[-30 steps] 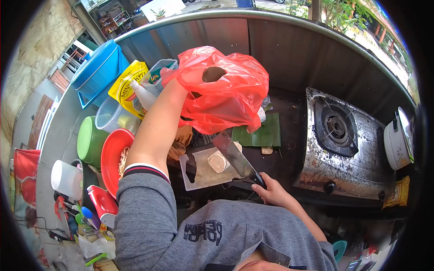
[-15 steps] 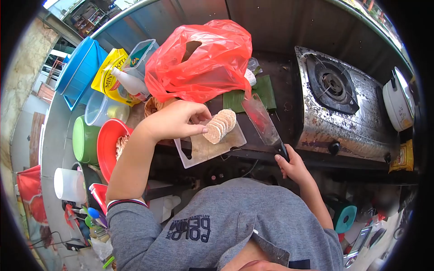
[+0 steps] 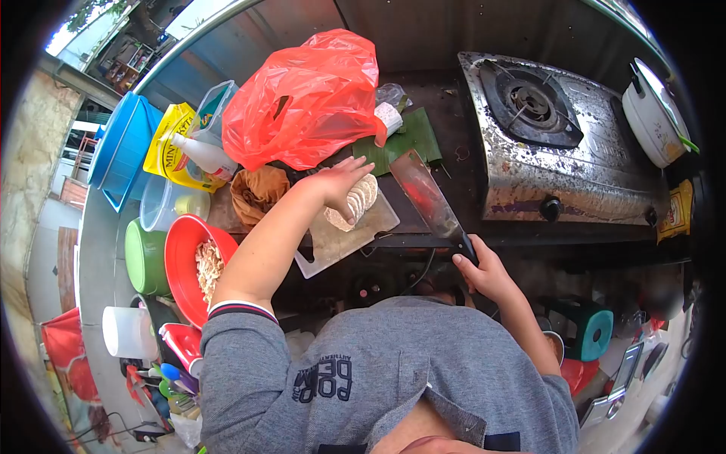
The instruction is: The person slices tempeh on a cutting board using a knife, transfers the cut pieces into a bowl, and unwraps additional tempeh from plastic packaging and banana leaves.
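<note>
A row of pale, grainy round slices [image 3: 364, 198], resembling tempeh, leans together on a white cutting board [image 3: 333, 253]. My left hand [image 3: 339, 185] reaches over the slices from the left, fingers stretched out along their far side and thumb across their near face. It covers part of the row. To the right of the board, my right hand [image 3: 484, 266] grips the black handle of a broad kitchen knife [image 3: 427, 195]. The blade points up and away, apart from the slices. A green banana leaf piece [image 3: 418, 136] lies beyond the blade tip.
A red plastic bag [image 3: 302, 106] stands behind the board. On the right sits a gas stove [image 3: 514, 178] with a white pot [image 3: 654, 121]. At left are a red bowl [image 3: 178, 253] of shredded food, a yellow pouch [image 3: 168, 144], a white bottle [image 3: 204, 157] and a brown bag [image 3: 257, 195].
My left hand has moved from beside the slices to over them, its fingers straightening. The knife stays in my right hand. The whole view has shifted slightly.
</note>
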{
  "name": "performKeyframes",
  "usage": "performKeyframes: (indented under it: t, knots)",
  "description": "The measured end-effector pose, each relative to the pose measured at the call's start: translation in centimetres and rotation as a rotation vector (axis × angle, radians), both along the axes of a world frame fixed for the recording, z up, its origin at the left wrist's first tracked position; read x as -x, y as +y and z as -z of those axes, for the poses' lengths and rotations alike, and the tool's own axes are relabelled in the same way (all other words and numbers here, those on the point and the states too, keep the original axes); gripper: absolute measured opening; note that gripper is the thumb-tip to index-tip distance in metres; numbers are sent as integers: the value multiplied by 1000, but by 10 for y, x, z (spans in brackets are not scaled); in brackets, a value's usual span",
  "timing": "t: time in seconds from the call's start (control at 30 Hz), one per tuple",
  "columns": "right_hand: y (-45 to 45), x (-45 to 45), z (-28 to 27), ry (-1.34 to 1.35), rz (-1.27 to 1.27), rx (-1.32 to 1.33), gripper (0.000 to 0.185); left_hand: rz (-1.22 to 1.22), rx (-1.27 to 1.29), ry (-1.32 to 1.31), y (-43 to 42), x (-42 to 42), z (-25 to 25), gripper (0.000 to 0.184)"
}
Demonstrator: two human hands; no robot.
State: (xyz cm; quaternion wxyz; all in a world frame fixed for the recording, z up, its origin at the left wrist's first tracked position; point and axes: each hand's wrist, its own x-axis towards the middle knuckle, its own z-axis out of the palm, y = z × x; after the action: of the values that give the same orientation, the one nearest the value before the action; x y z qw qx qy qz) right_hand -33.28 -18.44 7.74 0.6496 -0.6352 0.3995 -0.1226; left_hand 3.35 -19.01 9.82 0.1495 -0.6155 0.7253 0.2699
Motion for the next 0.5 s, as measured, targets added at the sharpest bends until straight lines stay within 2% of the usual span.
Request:
performKeyframes:
  t: [0.17,0.23,0.33,0.4,0.47,0.5]
  knots:
    - [8,12,15,7,3,35,33,48,-105,-6,-16,0,11,132]
    - [10,16,21,-2,-3,81,33,52,-141,96,-20,-2,12,130]
    - [12,18,19,-16,3,95,35,53,-134,116,-20,-4,10,127]
    - [10,17,6,54,-8,-45,35,49,-135,115,-14,-8,9,125]
    - [8,18,12,36,-7,6,35,57,18,116,-6,-13,9,120]
    - [8,17,14,18,-4,58,34,57,14,115,0,-13,5,120]
